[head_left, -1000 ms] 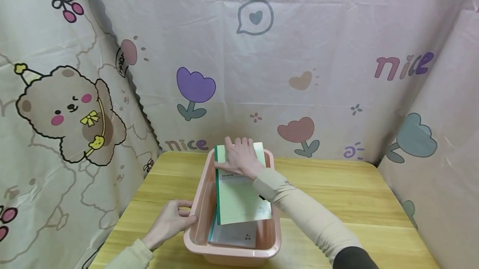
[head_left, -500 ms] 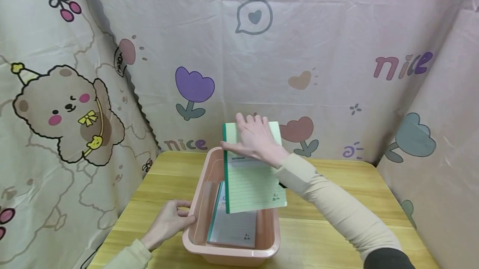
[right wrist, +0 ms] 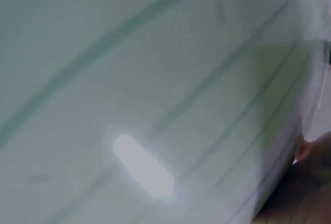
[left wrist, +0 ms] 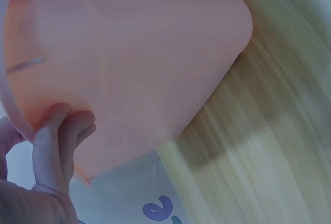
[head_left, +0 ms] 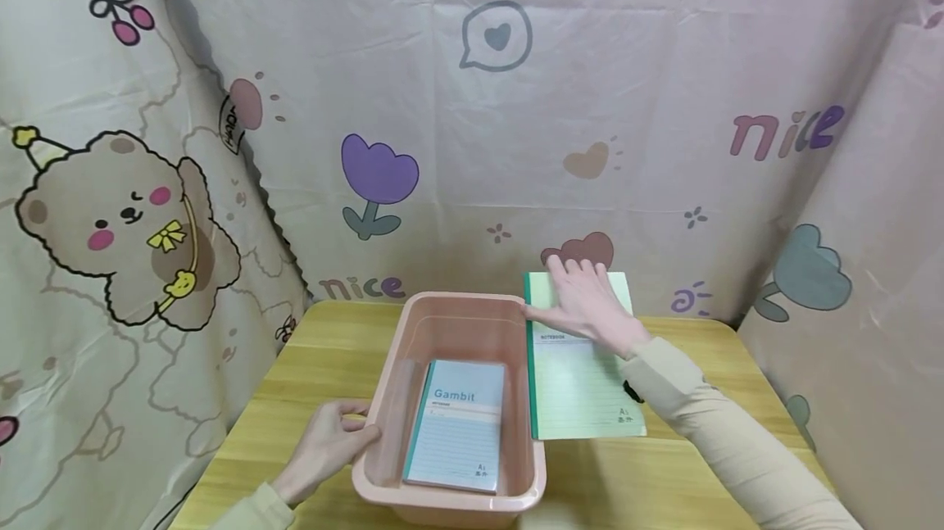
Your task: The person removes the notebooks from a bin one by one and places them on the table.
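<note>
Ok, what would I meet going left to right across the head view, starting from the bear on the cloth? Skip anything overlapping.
Bear print → left grip → blue-covered notebook → green notebook → blue-grey tulip print.

Printed Cloth (head_left: 457, 120) Walls In a Wood-Grain Table (head_left: 332, 342)

And here's the back panel, pale and creased: a purple tulip (head_left: 379, 169) to the left, a speech bubble (head_left: 496, 36) with a heart higher up, and "nice" in several spots! Over on the left panel (head_left: 66, 79), a beige bear (head_left: 66, 202) winks in a party hat, one arm raised, cherries (head_left: 124, 18) above it. The right panel (head_left: 892, 186) carries a blue-grey tulip (head_left: 807, 268). Soft light spreads across the folds, dimmer in both corners, and the tabletop shows yellowish grain.
</note>
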`<state>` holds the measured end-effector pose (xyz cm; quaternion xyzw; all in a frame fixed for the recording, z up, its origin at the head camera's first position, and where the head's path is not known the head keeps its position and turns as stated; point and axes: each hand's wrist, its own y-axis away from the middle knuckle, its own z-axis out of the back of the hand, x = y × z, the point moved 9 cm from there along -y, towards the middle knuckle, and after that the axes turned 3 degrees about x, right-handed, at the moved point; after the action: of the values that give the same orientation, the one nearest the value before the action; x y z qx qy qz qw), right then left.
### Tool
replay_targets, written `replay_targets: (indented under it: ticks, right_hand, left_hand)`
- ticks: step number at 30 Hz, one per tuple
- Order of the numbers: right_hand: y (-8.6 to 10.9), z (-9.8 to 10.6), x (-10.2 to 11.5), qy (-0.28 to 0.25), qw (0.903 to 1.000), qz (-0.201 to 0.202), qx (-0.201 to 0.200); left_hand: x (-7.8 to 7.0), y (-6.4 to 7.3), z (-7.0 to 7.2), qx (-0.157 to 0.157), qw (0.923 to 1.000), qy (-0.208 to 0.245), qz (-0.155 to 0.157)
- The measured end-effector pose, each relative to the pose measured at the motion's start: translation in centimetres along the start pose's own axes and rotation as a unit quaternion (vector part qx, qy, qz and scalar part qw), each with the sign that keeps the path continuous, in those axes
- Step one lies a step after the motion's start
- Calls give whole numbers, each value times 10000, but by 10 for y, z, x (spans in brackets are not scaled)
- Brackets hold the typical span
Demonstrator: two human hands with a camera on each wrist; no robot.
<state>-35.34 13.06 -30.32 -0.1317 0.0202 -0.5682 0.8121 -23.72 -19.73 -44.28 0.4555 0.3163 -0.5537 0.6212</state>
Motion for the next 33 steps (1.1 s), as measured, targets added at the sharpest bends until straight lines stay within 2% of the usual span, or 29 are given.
replay_targets:
  ticks: [4, 9, 16, 21, 28, 33]
  right_hand:
    - [9, -16, -23, -215, 9996, -120, 121]
    - [22, -41, -46, -217, 9994, -208, 152]
    - [42, -95, -66, -183, 9995, -245, 95]
    - [52, -136, -79, -192, 9994, -259, 100]
    - [54, -174, -93, -59, 9991, -412, 99]
    - [51, -194, -99, -244, 9985, -485, 115]
  left_hand:
    - [3, 2, 3, -55, 10000, 43, 41]
    - [6, 4, 4, 56, 10000, 6, 21]
    - [6, 4, 4, 328, 9994, -47, -105]
    - [6, 5, 6, 374, 9992, -99, -102]
    - [5, 5, 6, 457, 9988, -74, -186]
    - [3, 3, 6, 482, 9985, -73, -229]
